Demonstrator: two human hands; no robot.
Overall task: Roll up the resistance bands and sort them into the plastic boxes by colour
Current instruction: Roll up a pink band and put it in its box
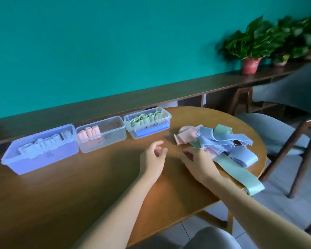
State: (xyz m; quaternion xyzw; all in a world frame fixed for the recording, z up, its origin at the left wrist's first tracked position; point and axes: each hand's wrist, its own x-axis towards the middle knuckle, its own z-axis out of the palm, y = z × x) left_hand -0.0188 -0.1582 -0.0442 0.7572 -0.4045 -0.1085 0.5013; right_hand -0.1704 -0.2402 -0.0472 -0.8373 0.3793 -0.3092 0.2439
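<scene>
L hand (pixel 153 155) loosely curled, empty, above bench (pixel 79 186). R hand (pixel 197 163) on green band (pixel 237 175) by loose pile (pixel 221 139); grip unclear.

You have three plastic boxes (pixel 101 134) in a row on the surface (pixel 79 186), and two hands, left hand (pixel 153 157) and right hand (pixel 198 164). Three pink rolls (pixel 89 134) sit in the middle box. Two potted plants (pixel 251 49) stand on the ledge and two chairs (pixel 276 126) are beside the surface.

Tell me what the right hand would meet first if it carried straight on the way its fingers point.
Probably the pile of loose bands: the right hand lies at its near edge, fingers aimed up and left over the table. Depth is unclear, so they may already touch it.
</scene>
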